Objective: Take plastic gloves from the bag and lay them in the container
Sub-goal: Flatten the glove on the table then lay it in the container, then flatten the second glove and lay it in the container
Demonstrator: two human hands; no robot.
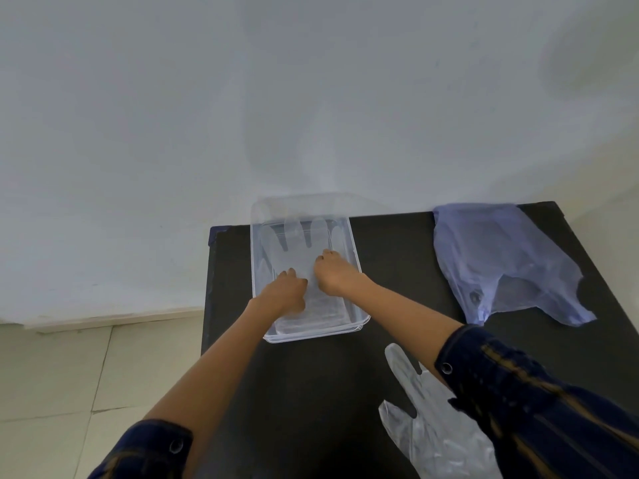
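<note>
Black bench (311, 392), far edge against a pale wall (276, 98), left edge dropping to a tiled floor (52, 375). One clear container (359, 326) near the far-left corner, its far rim past the bench's back edge and touching or nearly touching the wall, its left wall just inside the bench's left edge. One plastic glove in the container (294, 250), flat on the bottom, fingers toward the wall. Left hand (285, 292) and right hand (333, 274) both inside the container, close together, fingers curled down, pressing on the cuff half of that glove; whether pinching the film or only flattening it, cannot tell. One more glove on the bench (415, 402) at the near right, fingers toward the container, partly under the right sleeve (518, 392). One bluish bag (491, 257) flat at the far right, well apart from the container, top edge at the bench's back edge, handles trailing toward the near side. Open dark surface between container and bag, and in front of the container down to the near edge. Two gloves counted, one bag, one container.
</note>
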